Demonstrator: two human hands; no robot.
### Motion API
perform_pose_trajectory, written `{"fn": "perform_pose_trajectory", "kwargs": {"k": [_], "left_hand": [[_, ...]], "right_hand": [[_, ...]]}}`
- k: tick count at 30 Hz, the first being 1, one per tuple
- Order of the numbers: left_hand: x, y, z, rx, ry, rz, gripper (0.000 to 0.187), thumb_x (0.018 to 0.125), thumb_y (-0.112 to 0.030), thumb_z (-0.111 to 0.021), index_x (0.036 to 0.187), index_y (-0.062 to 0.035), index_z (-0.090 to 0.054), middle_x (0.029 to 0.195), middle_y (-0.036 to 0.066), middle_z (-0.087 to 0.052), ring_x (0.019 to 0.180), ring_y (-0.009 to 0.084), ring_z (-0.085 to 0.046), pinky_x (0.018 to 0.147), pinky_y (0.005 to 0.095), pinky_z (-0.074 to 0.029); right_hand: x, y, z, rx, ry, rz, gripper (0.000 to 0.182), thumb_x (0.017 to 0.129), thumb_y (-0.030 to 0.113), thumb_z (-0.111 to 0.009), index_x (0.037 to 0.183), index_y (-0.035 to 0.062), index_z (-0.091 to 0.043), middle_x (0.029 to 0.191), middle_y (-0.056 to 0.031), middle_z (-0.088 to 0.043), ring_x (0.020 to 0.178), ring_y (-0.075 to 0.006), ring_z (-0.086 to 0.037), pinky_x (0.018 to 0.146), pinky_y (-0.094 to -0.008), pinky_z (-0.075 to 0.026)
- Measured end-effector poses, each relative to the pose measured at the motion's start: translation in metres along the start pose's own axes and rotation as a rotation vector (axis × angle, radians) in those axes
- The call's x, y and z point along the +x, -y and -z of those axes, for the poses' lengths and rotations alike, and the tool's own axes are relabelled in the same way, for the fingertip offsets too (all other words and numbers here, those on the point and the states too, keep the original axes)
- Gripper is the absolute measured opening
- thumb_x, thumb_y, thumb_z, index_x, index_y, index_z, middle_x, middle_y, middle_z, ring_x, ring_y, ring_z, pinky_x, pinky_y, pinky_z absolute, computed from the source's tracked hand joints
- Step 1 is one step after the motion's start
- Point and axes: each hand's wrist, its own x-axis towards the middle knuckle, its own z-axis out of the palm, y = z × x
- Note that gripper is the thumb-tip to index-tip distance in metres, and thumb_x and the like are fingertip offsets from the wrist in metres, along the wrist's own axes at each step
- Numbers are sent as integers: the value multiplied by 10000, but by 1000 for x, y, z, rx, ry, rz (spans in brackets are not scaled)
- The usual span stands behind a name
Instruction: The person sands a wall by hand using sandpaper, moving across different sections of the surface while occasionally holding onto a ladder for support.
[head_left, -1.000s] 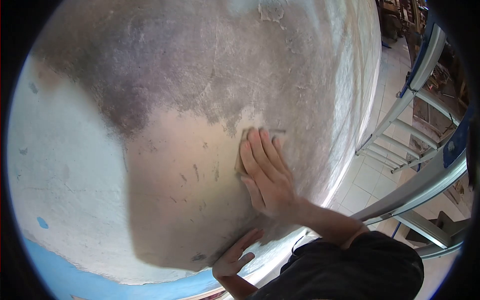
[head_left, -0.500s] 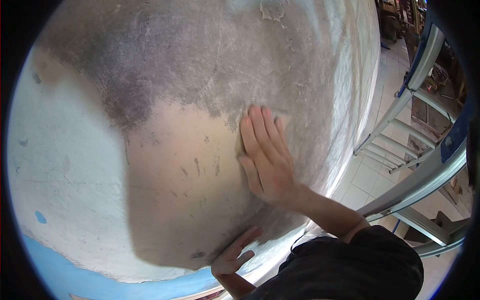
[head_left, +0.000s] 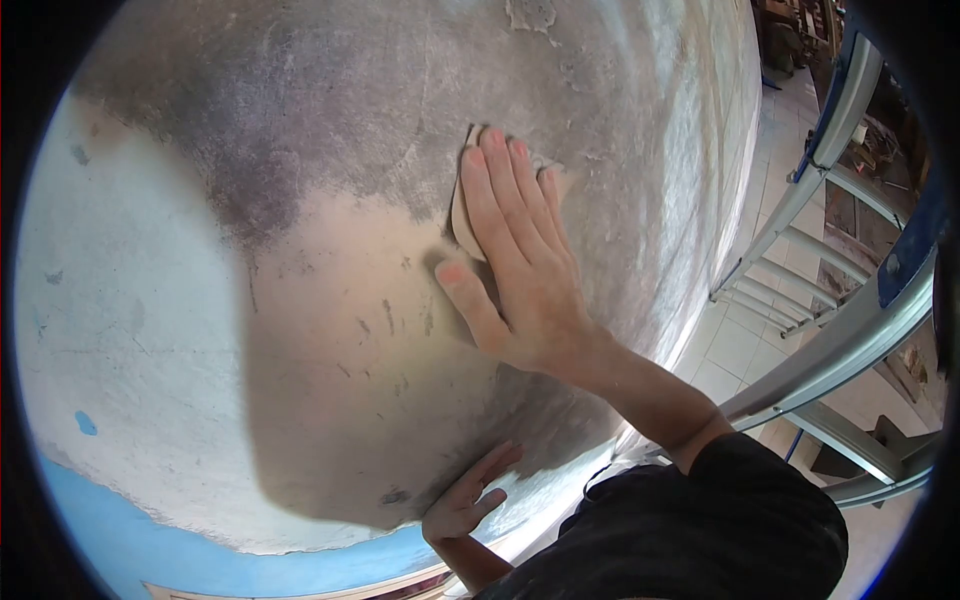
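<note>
My right hand (head_left: 525,265) lies flat against a patchy wall (head_left: 345,270), fingers together and thumb spread to the left. Beneath its fingers it presses a pale tan sheet that looks like sandpaper (head_left: 463,225); the edges stick out on both sides of the fingers. Lower down, my left hand (head_left: 465,508) rests by the wall's shadowed part with its fingers stretched out and thumb apart. Nothing shows in it. Around the right hand the surface is rough grey above and smoother beige to the left, with dark scuffs.
A metal ladder (head_left: 850,355) with blue parts curves along the right side, close to my right arm. Beyond it are white floor tiles (head_left: 745,345) and clutter. Flaking paint (head_left: 530,15) shows at the top, and a blue painted band (head_left: 190,545) at the lower left.
My right hand has slid upward along the wall with the sandpaper, and its thumb has spread outward. My left hand has stayed nearly where it was.
</note>
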Motion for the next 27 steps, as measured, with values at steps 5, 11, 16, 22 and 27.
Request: {"fn": "perform_pose_trajectory", "kwargs": {"k": [5,11,16,22,27], "left_hand": [[2,-1,0,-10,-10,-3,681,966,-208,-540,1495,-4,-163,1502,184,-321,1412,277,-271,1146,392,-175],[8,-4,-4,22,-8,31,655,966,-166,-539,1492,-9,-182,1500,170,-328,1404,255,-292,1145,380,-198],[34,-9,-13,144,2,121,629,967,-128,-534,1492,-30,-201,1497,167,-334,1396,234,-310,1141,380,-227],[102,17,-46,-195,-29,-163,665,963,-149,-555,1504,-52,-181,1468,148,-373,1365,234,-345,1107,387,-284],[137,15,-79,-259,-259,-151,470,933,-155,-595,1343,-12,-415,1214,137,-581,1060,211,-578,872,342,-475]], "right_hand": [[-50,5,-3,5,102,-35,561,942,268,-501,1387,-55,-394,1442,-258,-375,1344,-433,-341,1083,-553,-268],[-38,-5,9,4,144,-35,463,971,156,-453,1401,-7,-406,1457,-207,-384,1362,-382,-343,1097,-512,-277],[-47,-11,33,290,224,-125,441,974,91,-447,1406,9,-405,1463,-200,-379,1375,-348,-338,1113,-492,-270],[-109,-4,84,636,421,-764,314,997,107,-435,1283,-7,-494,1224,-183,-567,1139,-282,-568,988,-383,-437],[-142,2,115,493,594,-994,299,982,179,-488,1243,37,-523,1034,-172,-620,935,-278,-636,810,-372,-503]]}}
